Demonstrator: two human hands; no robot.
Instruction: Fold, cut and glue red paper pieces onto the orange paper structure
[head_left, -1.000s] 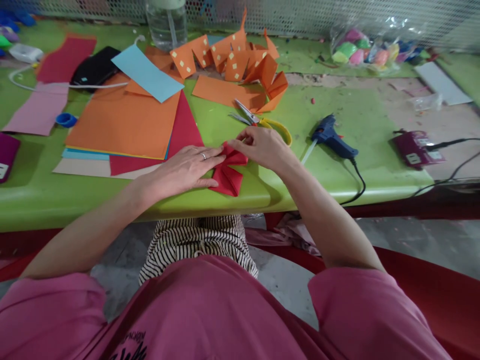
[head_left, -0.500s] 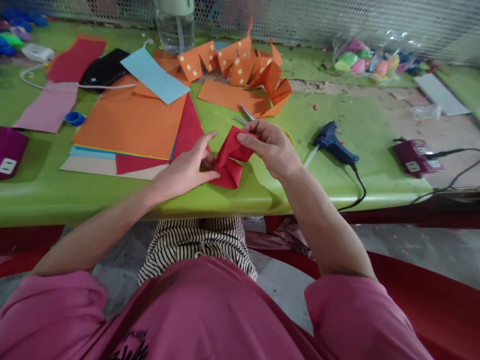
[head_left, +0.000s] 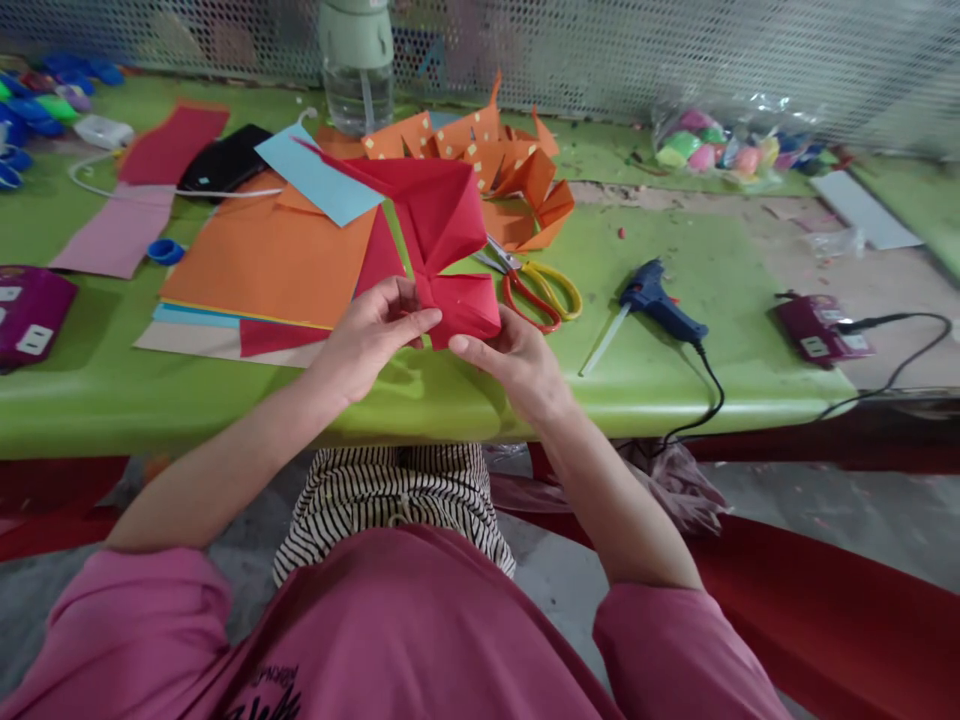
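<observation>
A folded red paper piece [head_left: 442, 215] stands up between my hands, its long pointed end reaching to the left. My left hand [head_left: 379, 330] pinches its lower left edge between thumb and fingers. At the lower right edge, my right hand [head_left: 514, 360] grips the same paper, thumb in front and fingers behind. Just beyond my right hand lie scissors [head_left: 536, 290] with red and yellow handles. Behind the red paper sits a folded orange paper figure [head_left: 525, 180] with pale square spots, partly covered by it.
Orange sheets [head_left: 262, 260] top a paper stack at left, with a light blue strip [head_left: 322, 175] on it. A blue glue gun [head_left: 660, 300] trails its cord rightward near a purple power box [head_left: 821, 325]. A water bottle [head_left: 358, 75] stands at the back.
The red paper has been lifted and turned upright, its pointed end now showing. My right hand has moved down to its lower edge, uncovering the scissors' handles. The view has shifted slightly.
</observation>
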